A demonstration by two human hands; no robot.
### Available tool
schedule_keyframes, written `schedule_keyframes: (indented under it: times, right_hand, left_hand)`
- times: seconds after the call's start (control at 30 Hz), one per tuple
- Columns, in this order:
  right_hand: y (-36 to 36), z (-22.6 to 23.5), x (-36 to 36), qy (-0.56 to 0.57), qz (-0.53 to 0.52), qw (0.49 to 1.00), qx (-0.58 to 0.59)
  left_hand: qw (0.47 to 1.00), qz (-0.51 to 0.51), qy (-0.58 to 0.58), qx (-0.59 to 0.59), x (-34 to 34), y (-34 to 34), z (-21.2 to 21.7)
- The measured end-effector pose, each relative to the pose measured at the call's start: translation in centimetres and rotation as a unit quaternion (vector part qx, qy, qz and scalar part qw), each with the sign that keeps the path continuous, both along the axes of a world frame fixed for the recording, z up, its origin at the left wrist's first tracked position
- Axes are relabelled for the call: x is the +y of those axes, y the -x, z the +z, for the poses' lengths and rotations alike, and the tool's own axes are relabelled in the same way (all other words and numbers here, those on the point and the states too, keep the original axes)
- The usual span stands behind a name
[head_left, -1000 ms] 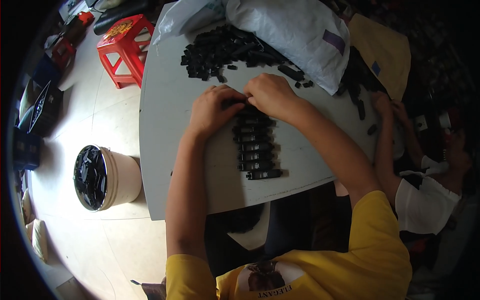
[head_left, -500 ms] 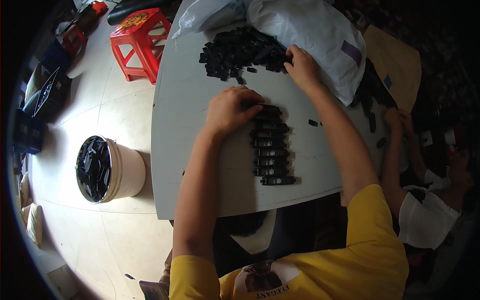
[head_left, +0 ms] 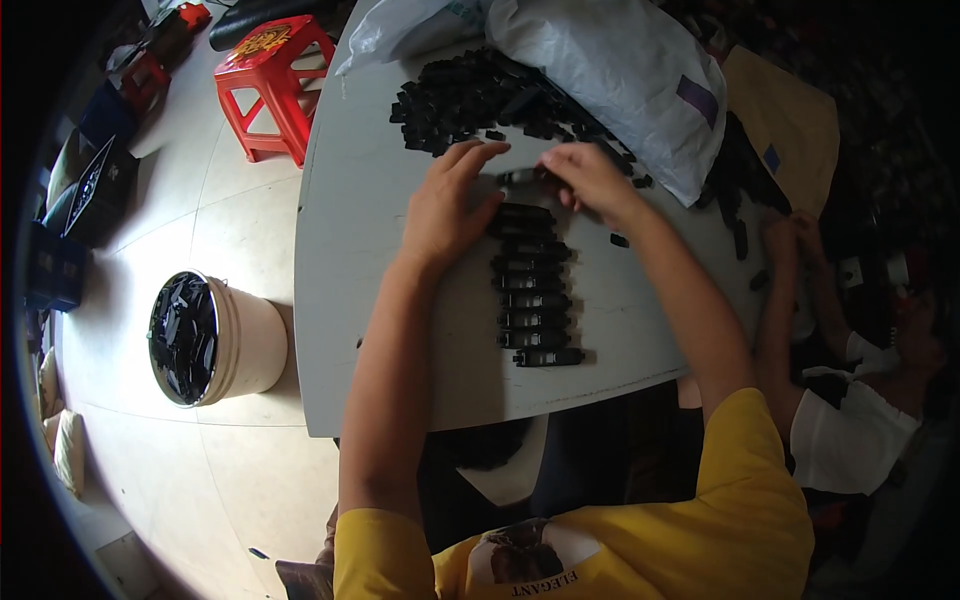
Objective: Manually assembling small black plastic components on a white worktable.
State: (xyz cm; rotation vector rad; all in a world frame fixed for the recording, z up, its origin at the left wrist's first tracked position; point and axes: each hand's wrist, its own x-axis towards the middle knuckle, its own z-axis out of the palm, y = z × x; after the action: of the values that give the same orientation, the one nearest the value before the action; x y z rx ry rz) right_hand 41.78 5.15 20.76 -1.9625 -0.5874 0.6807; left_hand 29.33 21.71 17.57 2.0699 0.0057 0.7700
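A row of black plastic parts (head_left: 533, 300), each an oblong piece with a lighter patch, runs up the grey-white table. Beside the row's far end is my left hand (head_left: 443, 205), fingers and thumb apart, holding nothing I can see. Just beyond that end, my right hand (head_left: 592, 180) pinches a small black plastic part (head_left: 520, 177), blurred by motion, which points toward my left hand. Farther back lies a heap of small black pieces (head_left: 465, 98). A few loose pieces (head_left: 619, 240) rest to the right of the row.
A white plastic bag (head_left: 610, 80) slumps behind the heap. At the right, a co-worker's hands (head_left: 790, 235) are near a brown paper sheet (head_left: 785, 120). On the floor at left stand a white bucket (head_left: 255, 340) of black parts and a red stool (head_left: 268, 55).
My right hand has come from the heap's edge toward the row, bringing a small black part. My left hand has lifted off the row's far end and spread its fingers.
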Motion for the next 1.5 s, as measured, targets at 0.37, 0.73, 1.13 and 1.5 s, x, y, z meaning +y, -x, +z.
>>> schedule_keyframes:
  times: [0.37, 0.73, 1.13, 1.5]
  right_hand:
    - [-4.0, -0.6, 1.1, 0.135, -0.017, 0.835, -0.532]
    - [-4.8, -1.4, 0.7, 0.094, 0.04, 0.832, -0.545]
    - [-4.8, -1.2, 1.3, 0.095, 0.074, 0.839, -0.531]
    - [0.5, 3.0, 0.1, 0.094, 0.157, 0.923, -0.338]
  left_hand:
    - [0.992, -0.032, -0.084, 0.087, 0.6, -0.1, -0.2]
    - [0.995, -0.034, -0.062, 0.069, 0.7, -0.1, -0.4]
    - [0.995, -0.034, -0.066, 0.071, 0.7, -0.2, -0.4]
    - [0.991, -0.031, -0.08, 0.1, 0.8, -0.1, -0.5]
